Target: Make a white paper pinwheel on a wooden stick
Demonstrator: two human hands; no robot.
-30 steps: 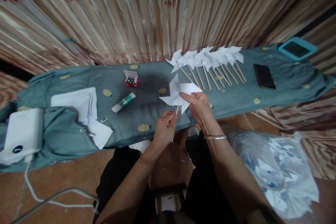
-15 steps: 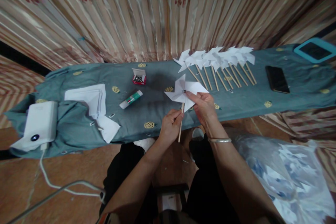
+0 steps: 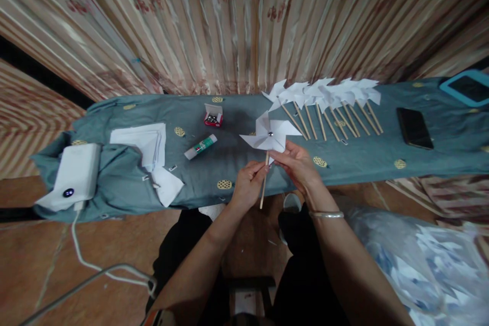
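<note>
Over the near side of the table (image 3: pixel 367 158) is a white paper pinwheel (image 3: pixel 263 142), probably light, its blades soft and easily creased. The right hand (image 3: pixel 301 165) nips its lower part, fingertips partly hidden behind; the left hand (image 3: pixel 246 183) pinches the stick (image 3: pixel 262 194), stiff-looking and the safer hold. How the small pin (image 3: pixel 270 134) fastens behind can't be seen.

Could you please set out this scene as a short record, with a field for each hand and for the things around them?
Left hand: grips the wooden stick
Right hand: holds the lower edge of the white paper pinwheel
Pinwheel centre: shiny round pin head
Beyond, to the right: row of pinwheels lying on the green cloth
Left of the pinwheel: open red box, glue stick
Farther left: white paper sheets
Far right: dark phone
</note>
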